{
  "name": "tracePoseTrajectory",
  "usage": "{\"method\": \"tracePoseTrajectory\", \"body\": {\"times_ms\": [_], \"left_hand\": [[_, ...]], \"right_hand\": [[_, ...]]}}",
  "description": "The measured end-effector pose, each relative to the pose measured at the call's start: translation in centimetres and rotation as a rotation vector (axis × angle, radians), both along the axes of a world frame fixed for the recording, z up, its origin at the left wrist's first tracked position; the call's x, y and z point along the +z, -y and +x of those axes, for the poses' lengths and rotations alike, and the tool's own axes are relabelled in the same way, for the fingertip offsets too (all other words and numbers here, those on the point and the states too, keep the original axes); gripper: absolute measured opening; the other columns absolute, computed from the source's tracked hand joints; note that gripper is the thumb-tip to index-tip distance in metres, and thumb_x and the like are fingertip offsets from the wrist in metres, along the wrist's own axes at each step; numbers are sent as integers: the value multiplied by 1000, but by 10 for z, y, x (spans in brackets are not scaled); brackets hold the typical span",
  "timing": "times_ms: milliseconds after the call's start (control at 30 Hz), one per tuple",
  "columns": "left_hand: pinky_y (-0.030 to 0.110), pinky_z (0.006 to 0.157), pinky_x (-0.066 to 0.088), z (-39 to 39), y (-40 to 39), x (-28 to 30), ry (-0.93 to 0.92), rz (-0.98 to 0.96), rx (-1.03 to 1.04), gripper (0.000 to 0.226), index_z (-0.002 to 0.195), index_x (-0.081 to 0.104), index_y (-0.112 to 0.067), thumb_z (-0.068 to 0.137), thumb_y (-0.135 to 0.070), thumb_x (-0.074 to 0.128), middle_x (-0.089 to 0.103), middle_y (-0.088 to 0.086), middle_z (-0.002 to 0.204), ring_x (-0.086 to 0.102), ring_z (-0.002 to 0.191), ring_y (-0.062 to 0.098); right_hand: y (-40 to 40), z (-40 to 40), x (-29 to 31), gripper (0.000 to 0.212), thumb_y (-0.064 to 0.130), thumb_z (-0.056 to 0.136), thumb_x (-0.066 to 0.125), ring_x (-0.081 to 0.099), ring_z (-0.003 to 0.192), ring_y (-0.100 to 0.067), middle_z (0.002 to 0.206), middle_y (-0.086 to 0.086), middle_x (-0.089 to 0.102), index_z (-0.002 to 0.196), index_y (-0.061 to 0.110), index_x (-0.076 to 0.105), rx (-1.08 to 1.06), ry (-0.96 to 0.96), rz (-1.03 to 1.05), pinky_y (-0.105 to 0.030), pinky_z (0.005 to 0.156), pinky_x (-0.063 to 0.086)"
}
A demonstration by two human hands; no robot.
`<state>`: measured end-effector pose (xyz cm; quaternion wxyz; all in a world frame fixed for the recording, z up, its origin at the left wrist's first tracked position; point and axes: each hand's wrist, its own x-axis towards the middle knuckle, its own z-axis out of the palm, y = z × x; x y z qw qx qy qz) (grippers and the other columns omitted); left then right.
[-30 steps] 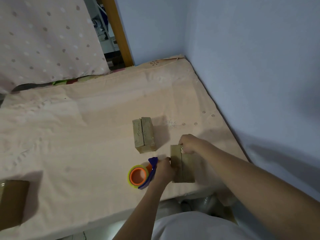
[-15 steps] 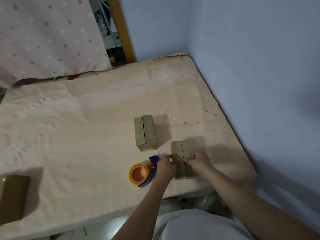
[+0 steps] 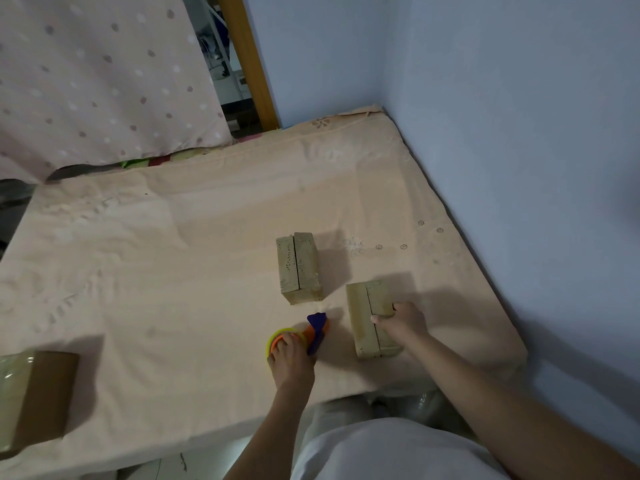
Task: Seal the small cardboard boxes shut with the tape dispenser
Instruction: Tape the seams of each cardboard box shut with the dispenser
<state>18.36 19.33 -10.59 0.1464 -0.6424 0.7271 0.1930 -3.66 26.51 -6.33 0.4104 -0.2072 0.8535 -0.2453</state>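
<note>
Gripping the orange-and-blue plastic tape dispenser [image 3: 300, 337] on the peach bedsheet [image 3: 173, 271], the left hand [image 3: 291, 362] works while the right hand [image 3: 401, 322] clasps the nearer small brown cardboard box [image 3: 367, 317] beside it.

taped box [image 3: 33, 400]: cut by left edge | tape dispenser [image 3: 313, 332]: half under left hand [image 3: 291, 362]

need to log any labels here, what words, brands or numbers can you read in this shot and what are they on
None can be read.
Far small box: only dark specks along its flaps, too blurred to tell if they are print.
Near small box, held by the right hand: plain.
Tape dispenser under the left hand: no marking visible.
Taped box at the left edge: no print visible.
</note>
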Motion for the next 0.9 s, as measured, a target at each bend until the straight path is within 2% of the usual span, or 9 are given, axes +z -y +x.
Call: {"method": "tracePoseTrajectory", "body": {"times_ms": [100,200,267,367,433,500,600,733,900], "left_hand": [[30,70,46,5,2,-4,-149,64,37,32,121,56,-10,92,-22,66,65,2,103,65,97,24],[31,61,42,13,11,9,-235,-6,11,8,97,58,-13,94,-20,58,62,2,86,59,77,25],[32,61,38,18,21,20,-306,-32,-32,9,90,56,-15,97,-19,52,63,4,84,53,72,23],[35,62,38,21,28,47,-508,50,61,29,77,50,-10,103,-21,45,60,10,74,53,67,22],[33,62,37,21,29,66,-635,75,109,30,75,51,-6,102,-18,45,60,13,72,52,65,21],[30,63,39,18,28,84,-683,98,66,31,76,55,-7,101,-22,44,64,7,71,56,66,19],[25,62,40,11,25,107,-718,132,-1,35,71,56,-13,87,-38,39,64,-2,67,57,64,12],[24,57,31,6,21,120,-734,128,-23,28,61,45,-17,80,-36,36,51,-9,52,45,53,6],[31,63,32,8,21,118,-751,130,-29,34,65,46,-8,83,-35,36,55,12,64,46,59,15]], "right_hand": [[-5,0,3,61,39,83,79,63,114,-28,126,-8,66,131,5,60,-48,30,-21,-34,91,52],[-11,-1,11,87,46,79,81,53,128,-31,143,-13,52,146,4,43,-148,67,-51,-37,98,48],[-12,-1,18,75,42,84,78,55,124,-30,138,-12,56,141,5,47,-170,8,-145,-34,93,47],[-6,-1,39,41,30,93,69,61,115,-23,123,-5,66,127,10,61,-146,-139,-354,-27,89,45],[2,2,55,24,24,97,64,64,105,-15,112,1,70,118,14,69,-76,-116,-404,-21,86,44],[11,7,66,21,27,97,63,65,97,-9,105,6,71,114,17,72,26,71,-364,-23,87,51],[17,17,74,22,27,99,61,70,98,-16,105,-3,73,113,12,70,131,400,-239,-34,89,58],[15,17,68,25,17,100,60,70,102,-23,111,-13,72,119,2,64,4,630,-223,-37,88,59],[6,12,67,22,8,101,55,72,100,-28,110,-17,73,121,4,63,34,745,-126,-41,88,59]]}}
